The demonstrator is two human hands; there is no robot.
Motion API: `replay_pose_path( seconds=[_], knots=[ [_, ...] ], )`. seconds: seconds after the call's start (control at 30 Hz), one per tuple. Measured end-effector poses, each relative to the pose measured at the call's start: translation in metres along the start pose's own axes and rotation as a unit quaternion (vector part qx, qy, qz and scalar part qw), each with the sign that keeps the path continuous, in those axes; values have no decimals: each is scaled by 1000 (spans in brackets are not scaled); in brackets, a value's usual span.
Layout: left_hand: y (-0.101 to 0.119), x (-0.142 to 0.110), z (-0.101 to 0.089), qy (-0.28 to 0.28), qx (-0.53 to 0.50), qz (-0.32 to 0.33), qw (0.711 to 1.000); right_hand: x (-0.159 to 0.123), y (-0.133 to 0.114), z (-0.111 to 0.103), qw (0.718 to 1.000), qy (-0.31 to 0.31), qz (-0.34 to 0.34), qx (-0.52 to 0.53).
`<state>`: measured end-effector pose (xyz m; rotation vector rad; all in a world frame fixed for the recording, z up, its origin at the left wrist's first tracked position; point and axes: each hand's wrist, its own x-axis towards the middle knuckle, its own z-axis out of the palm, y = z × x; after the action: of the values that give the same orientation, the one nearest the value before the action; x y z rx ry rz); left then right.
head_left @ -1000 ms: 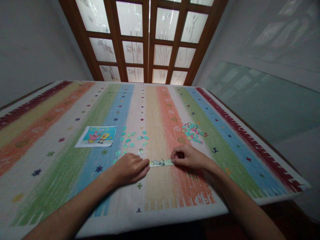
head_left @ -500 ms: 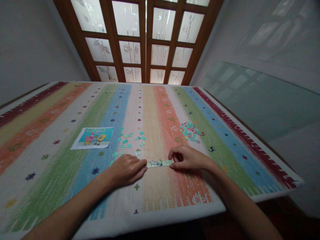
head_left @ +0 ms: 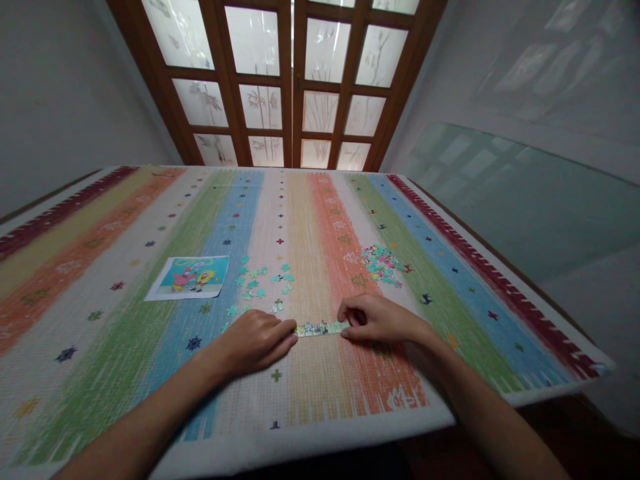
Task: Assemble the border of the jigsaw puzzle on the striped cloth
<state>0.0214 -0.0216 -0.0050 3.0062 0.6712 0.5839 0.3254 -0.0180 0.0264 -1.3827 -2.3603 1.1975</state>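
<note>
A narrow strip of joined jigsaw puzzle pieces lies flat on the striped tablecloth. At its left end my left hand is closed, thumb and fingertips on the strip. My right hand pinches the strip's right end between thumb and forefinger, the other fingers curled. Beyond my left hand lie several loose turquoise puzzle pieces, spread apart. A denser pile of mixed puzzle pieces sits past my right hand. My fingers cover both ends of the strip.
A printed cartoon picture on white paper lies to the left of the loose pieces. The striped tablecloth covers the table up to its near edge. Wooden doors with frosted panes stand behind; a glass panel is at the right.
The camera view has shifted slightly. Both hands keep to the ends of the strip, and the pieces on the table lie as before.
</note>
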Motion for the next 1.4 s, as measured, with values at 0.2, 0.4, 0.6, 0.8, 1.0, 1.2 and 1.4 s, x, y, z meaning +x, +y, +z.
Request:
replay_pose_path(
  seconds=[0.2,0.4,0.6,0.8,1.0,1.2,1.4],
  knots=[
    [-6,-4,-15,-24,-48,-32,998,-4,6,-7,1000,-7,-2,15],
    [-13,-8,-24,-54,-65,-43,996,-5,6,-7,1000,-13,3,14],
    [-13,-10,-22,-72,-63,-44,994,-4,8,-7,1000,-11,0,11],
    [-13,-10,-21,-83,-56,-43,994,-3,8,-5,1000,-4,-11,-1],
    [-14,-9,-23,-81,-60,-50,994,-4,5,-4,1000,-1,-12,-4],
    [-13,-10,-24,-82,-58,-43,994,-4,3,-6,1000,-4,-14,-8],
    [-12,-9,-24,-81,-58,-47,994,-4,4,-6,1000,-10,-12,-9]
  ],
)
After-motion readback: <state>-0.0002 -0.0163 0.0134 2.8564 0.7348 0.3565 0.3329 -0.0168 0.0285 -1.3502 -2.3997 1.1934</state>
